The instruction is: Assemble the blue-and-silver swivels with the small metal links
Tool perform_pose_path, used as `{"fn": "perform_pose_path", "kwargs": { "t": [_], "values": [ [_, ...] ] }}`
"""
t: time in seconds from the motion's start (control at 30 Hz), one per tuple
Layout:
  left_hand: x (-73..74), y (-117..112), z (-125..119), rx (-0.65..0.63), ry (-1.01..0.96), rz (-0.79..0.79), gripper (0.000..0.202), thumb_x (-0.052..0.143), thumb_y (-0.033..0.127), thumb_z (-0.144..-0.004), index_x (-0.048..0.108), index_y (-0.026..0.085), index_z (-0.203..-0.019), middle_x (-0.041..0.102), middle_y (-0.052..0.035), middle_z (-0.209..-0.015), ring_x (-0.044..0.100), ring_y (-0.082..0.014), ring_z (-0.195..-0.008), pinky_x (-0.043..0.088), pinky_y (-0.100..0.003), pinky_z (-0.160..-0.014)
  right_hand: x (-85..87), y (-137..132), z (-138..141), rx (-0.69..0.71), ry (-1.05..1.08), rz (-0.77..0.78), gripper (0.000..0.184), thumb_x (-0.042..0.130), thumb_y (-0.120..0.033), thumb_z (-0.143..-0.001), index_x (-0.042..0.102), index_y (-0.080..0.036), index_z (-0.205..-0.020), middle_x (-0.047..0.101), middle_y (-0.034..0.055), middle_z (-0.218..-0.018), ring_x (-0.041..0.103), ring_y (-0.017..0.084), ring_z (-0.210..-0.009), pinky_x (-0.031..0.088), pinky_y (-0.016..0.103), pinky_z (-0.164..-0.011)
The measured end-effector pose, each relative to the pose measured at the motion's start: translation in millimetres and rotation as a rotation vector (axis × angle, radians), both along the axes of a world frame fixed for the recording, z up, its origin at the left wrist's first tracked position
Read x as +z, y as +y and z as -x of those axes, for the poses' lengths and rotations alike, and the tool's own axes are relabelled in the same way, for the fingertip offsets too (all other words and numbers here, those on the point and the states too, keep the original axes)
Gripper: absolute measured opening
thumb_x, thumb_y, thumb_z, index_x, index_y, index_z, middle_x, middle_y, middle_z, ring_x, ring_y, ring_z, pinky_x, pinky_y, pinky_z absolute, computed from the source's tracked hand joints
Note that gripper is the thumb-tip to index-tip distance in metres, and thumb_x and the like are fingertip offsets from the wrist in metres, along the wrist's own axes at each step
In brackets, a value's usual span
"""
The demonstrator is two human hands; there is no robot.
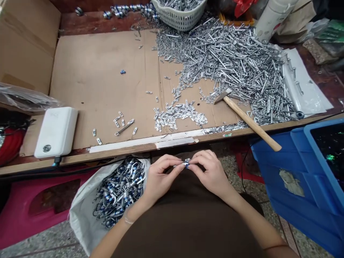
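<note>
My left hand (pixel 162 175) and my right hand (pixel 211 173) meet just in front of the table edge, with thumbs and forefingers pinched. Between the fingertips is a small silver and blue metal part (pixel 186 163), held from both sides. The fingers partly cover it, so its exact kind does not show. On the cardboard sheet (pixel 102 86) beyond my hands lies a heap of small perforated metal plates (pixel 182 113). A single eye bolt (pixel 125 127) lies among a few loose plates to the left. Farther left on the cardboard sits a small blue piece (pixel 123 71).
A large pile of eye bolts (pixel 228 57) covers the right side, with a hammer (pixel 249 122) overhanging the edge. A white basket (pixel 180 18) stands behind. At left is a white power bank (pixel 56 132). Below are a sack (pixel 83 204) of metal parts and a blue crate (pixel 292 172).
</note>
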State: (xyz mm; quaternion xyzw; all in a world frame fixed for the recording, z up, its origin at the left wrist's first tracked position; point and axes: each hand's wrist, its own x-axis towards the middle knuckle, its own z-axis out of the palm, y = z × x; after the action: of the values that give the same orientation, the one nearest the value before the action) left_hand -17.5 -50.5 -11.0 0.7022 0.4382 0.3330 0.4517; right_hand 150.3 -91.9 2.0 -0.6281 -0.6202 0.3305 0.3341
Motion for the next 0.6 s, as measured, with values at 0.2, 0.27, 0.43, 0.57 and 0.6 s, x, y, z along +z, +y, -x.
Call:
{"fn": "perform_pose_path", "kwargs": {
  "t": [0.2,0.27,0.43,0.57,0.6],
  "values": [
    [-3.0,-7.1,2.2,-0.062,0.055,-0.037,0.004,0.062,0.021,-0.077,0.064,0.018,-0.077,0.063,-0.0023,-0.076,0.059,-0.0125,-0.073,0.050,-0.023,-0.067,-8.1,-6.9,5.5,-0.077,0.165,0.134,0.007,0.054,-0.016,-0.076,0.056,-0.020,-0.070,0.060,-0.0014,-0.075,0.053,0.012,-0.076,0.042,0.026,-0.071],
    [-5.8,-9.6,2.5,-0.105,0.066,-0.025,0.004,0.062,0.021,-0.078,0.064,0.018,-0.078,0.063,-0.0024,-0.078,0.059,-0.0125,-0.074,0.050,-0.023,-0.068,-13.9,-11.7,5.2,-0.092,0.259,0.209,0.002,0.056,-0.018,-0.075,0.056,-0.020,-0.075,0.059,-0.0027,-0.073,0.053,0.011,-0.069,0.043,0.024,-0.064],
    [-15.5,-17.8,0.6,-0.075,0.093,0.060,0.007,0.062,0.024,-0.077,0.063,0.018,-0.076,0.062,-0.0016,-0.077,0.058,-0.0124,-0.073,0.049,-0.023,-0.069,-22.8,-25.4,4.5,-0.083,0.175,0.103,0.008,0.053,-0.020,-0.081,0.060,-0.020,-0.077,0.062,0.0002,-0.082,0.054,0.012,-0.078,0.042,0.026,-0.074],
    [-17.2,-23.2,-3.1,-0.063,0.106,0.120,0.008,0.062,0.025,-0.077,0.062,0.018,-0.076,0.062,-0.0008,-0.076,0.058,-0.0122,-0.072,0.048,-0.022,-0.068,-22.2,-33.3,5.1,-0.044,-0.071,-0.050,0.014,0.046,-0.017,-0.084,0.059,-0.018,-0.078,0.058,0.0051,-0.090,0.048,0.016,-0.085,0.040,0.029,-0.078],
    [-16.8,-23.7,-3.8,-0.067,0.103,0.124,0.008,0.062,0.025,-0.077,0.062,0.018,-0.076,0.062,-0.0009,-0.076,0.058,-0.0122,-0.072,0.048,-0.022,-0.068,-21.8,-34.5,5.1,-0.030,-0.095,-0.056,0.014,0.044,-0.016,-0.084,0.058,-0.017,-0.079,0.057,0.0054,-0.089,0.048,0.016,-0.084,0.040,0.029,-0.077]
  ]
}}
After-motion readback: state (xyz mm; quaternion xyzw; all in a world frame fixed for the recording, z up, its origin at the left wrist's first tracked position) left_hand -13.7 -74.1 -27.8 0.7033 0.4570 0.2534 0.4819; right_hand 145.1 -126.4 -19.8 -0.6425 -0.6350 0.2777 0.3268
